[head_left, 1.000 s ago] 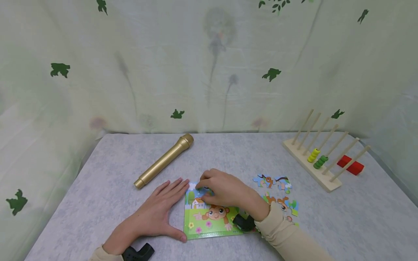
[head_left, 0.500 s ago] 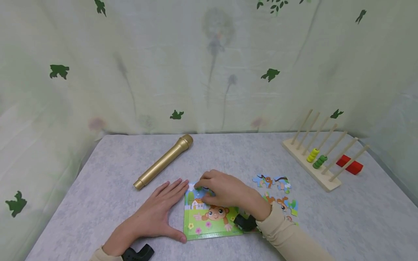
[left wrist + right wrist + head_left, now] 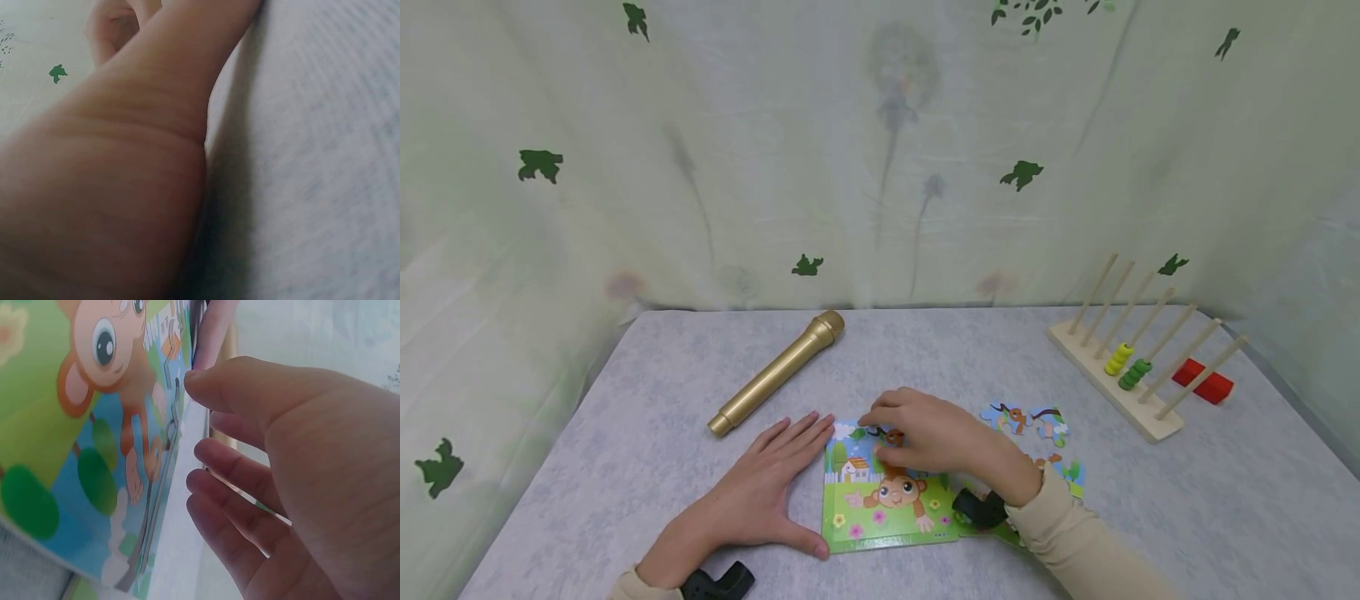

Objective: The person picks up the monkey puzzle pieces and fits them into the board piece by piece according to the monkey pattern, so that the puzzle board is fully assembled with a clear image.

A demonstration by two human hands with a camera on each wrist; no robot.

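A jigsaw puzzle board point(image 3: 880, 508) with a monkey, a house and flowers lies on the table. My left hand point(image 3: 760, 492) rests flat beside its left edge, fingers spread, the thumb tip at the near corner. Over the board's far part is my right hand point(image 3: 932, 433), fingers loosely bent. In the right wrist view nothing sits between the thumb and fingers of that right hand point(image 3: 281, 450), and the monkey picture point(image 3: 106, 350) is close beside the fingertips. Loose puzzle pieces point(image 3: 1015, 417) lie right of the board, some hidden behind the right forearm.
A gold microphone point(image 3: 775, 375) lies beyond the left hand. At the back right stands a wooden peg rack point(image 3: 1082, 360) with yellow beads point(image 3: 1118, 359) and green beads point(image 3: 1135, 374). Behind it is a red block point(image 3: 1202, 381). A leaf-patterned curtain point(image 3: 880, 167) hangs behind the table.
My right hand has shifted slightly right, uncovering more of the board's far left part, with the cloud and leaf, and covering more loose pieces. The left hand stays in place.
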